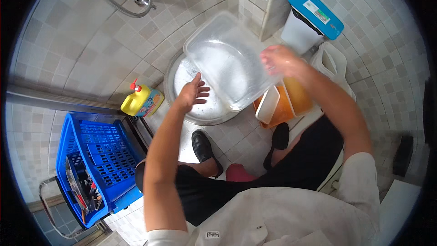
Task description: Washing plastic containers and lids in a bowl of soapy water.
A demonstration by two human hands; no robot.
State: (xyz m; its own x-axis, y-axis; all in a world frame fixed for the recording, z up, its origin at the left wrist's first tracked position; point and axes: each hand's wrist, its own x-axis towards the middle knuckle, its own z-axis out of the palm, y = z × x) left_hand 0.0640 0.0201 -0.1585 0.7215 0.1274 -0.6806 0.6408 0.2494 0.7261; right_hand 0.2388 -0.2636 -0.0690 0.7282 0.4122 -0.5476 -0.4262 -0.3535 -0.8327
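Observation:
A clear plastic container [235, 65], blurred in part, is tilted above a round metal basin [168, 85] filled with white suds [194, 107]. My right hand [278, 60] grips the container by its right edge. Beside the container's lower left side, my left hand [195, 93] is held over the suds with its fingers apart and nothing in it.
A yellow pump bottle [143, 100] stands left of the basin, near a blue plastic basket [109, 150] holding assorted items. Orange and white containers [283, 104] lie at the right. Behind them are a white bin with a blue lid [317, 13] and a white plastic container [329, 59]. A shower hose [119, 8] hangs on the tiled wall.

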